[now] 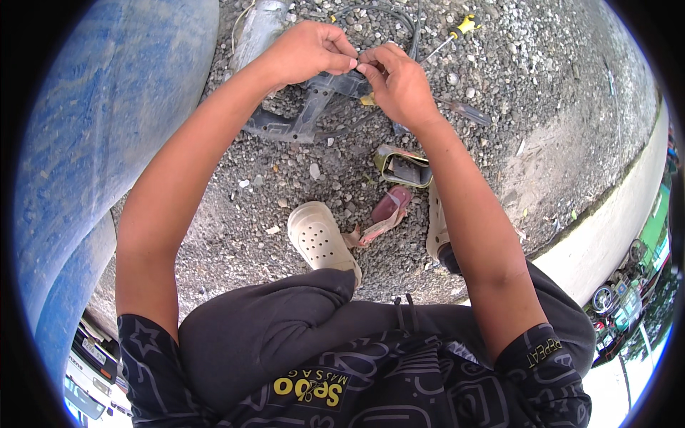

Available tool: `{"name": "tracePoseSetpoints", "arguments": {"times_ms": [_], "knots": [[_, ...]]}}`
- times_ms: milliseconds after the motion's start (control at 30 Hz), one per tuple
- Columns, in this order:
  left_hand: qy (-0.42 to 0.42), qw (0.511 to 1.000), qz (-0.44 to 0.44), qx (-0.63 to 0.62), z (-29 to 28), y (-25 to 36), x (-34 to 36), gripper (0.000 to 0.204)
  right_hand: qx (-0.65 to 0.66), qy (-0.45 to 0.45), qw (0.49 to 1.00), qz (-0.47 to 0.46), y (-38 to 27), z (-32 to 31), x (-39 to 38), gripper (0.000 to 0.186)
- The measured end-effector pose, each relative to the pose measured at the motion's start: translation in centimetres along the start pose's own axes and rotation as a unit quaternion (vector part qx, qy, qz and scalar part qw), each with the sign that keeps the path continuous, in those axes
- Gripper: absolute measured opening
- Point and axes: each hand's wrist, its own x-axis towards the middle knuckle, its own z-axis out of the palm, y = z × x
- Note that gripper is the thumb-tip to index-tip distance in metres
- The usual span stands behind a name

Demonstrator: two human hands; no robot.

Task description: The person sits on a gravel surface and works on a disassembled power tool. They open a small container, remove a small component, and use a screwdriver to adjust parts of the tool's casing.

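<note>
My left hand point(310, 51) and my right hand point(403, 89) meet at the top centre, thumbs and forefingers pinched together on something too small to make out. Beneath them lies a dark, scuffed metal or plastic bracket-like part point(307, 118), with a yellow piece point(368, 99) by my right fingers. A dusty grey cylinder point(255, 28) lies behind my left hand. Black cable point(389, 20) curves past the top. A yellow-handled screwdriver point(464, 27) rests on the gravel at upper right, and a clear-handled tool point(471, 114) lies right of my right hand.
Blue curved surfaces point(100, 85) border the left. My cream clogs point(314, 235) stand on gravel, near an open tin point(403, 166) and a pink object point(389, 205) with torn packaging. A pale concrete edge point(585, 264) runs along the right, with parked vehicles beyond and at lower left.
</note>
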Motion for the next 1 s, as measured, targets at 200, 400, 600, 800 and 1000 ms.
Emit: {"name": "tracePoseSetpoints", "arguments": {"times_ms": [200, 400, 600, 800, 1000], "knots": [[0.002, 1.000, 0.011, 0.009, 0.0, -0.4, 0.4, 0.016, -0.009, 0.013, 1.000, -0.022, 0.4, 0.4, -0.1, 0.012], [-0.003, 1.000, 0.008, -0.017, 0.2, -0.5, 0.3, 0.017, -0.003, -0.002, 1.000, -0.015, 0.7, 0.6, -0.2, 0.011], [-0.013, 1.000, 0.009, -0.003, 0.3, -0.5, 0.4, 0.018, -0.074, -0.024, 0.996, -0.033, 0.4, 0.1, -0.4, 0.012], [-0.028, 0.999, -0.012, 0.009, -0.2, -1.0, 0.6, 0.028, -0.148, -0.038, 0.984, -0.096, -0.1, -0.5, 0.1, 0.013], [-0.023, 0.995, -0.001, -0.095, 0.1, -1.9, 1.1, 0.009, -0.207, -0.057, 0.973, -0.090, -0.6, -0.6, 0.1, 0.013]]}}
